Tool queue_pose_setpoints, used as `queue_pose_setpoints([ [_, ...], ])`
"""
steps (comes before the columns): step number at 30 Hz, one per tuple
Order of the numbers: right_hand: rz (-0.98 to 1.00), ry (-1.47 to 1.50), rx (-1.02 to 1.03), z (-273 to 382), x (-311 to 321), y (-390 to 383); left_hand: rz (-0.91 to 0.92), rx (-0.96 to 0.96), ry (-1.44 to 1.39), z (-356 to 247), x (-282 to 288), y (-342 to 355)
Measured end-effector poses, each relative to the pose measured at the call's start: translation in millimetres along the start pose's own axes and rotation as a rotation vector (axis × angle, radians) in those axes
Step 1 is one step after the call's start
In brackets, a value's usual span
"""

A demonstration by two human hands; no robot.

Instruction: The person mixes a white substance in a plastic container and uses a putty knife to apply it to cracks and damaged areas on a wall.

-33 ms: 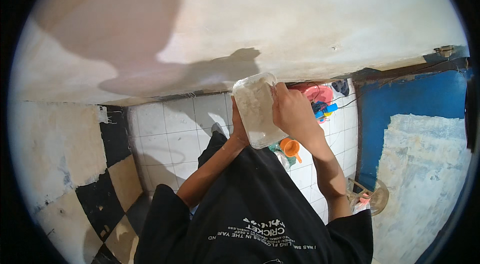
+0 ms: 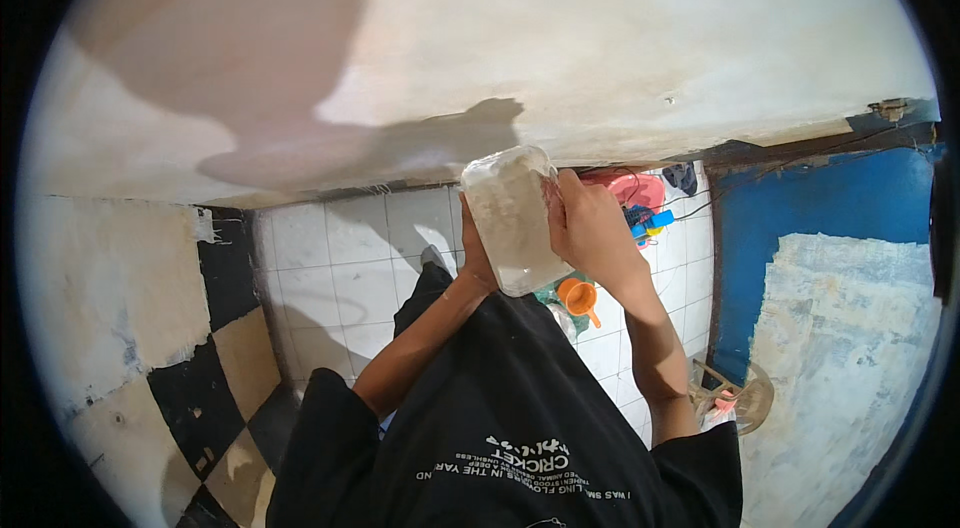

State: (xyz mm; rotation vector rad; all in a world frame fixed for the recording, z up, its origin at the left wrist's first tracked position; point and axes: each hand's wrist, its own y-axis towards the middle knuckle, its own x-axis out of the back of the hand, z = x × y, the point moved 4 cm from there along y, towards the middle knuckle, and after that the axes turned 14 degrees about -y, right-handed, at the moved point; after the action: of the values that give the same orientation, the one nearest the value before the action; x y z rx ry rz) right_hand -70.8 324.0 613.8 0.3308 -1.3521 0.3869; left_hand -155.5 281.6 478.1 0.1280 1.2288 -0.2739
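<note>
A clear rectangular plastic container is held tilted in front of my body, close to the wall. A whitish, cloudy layer shows across its inside. My left hand supports its left side, with the thumb along the edge and the other fingers hidden behind or under it. At the right rim, my right hand is closed, its fingers bent over the edge. Those fingertips are partly hidden, so I cannot make out whether they also hold something small.
A pale patched wall rises ahead. On the white tiled floor are an orange dipper, a pink basin and a blue tool. A stool stands right, by a blue wall with a whitish patch. Black-and-cream checks cover the left wall.
The view has shifted very slightly. Both hands stay on the container, which is tilted almost the same way.
</note>
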Motion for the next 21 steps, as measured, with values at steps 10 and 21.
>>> queue_pose_setpoints([
  [10,-0.070,0.114,0.029,15,-10,10,-0.019,-0.043,0.136,-10,17,17],
  [21,-0.104,-0.069,-0.013,1,17,25,0.167,0.035,-0.039,-4,-13,20],
])
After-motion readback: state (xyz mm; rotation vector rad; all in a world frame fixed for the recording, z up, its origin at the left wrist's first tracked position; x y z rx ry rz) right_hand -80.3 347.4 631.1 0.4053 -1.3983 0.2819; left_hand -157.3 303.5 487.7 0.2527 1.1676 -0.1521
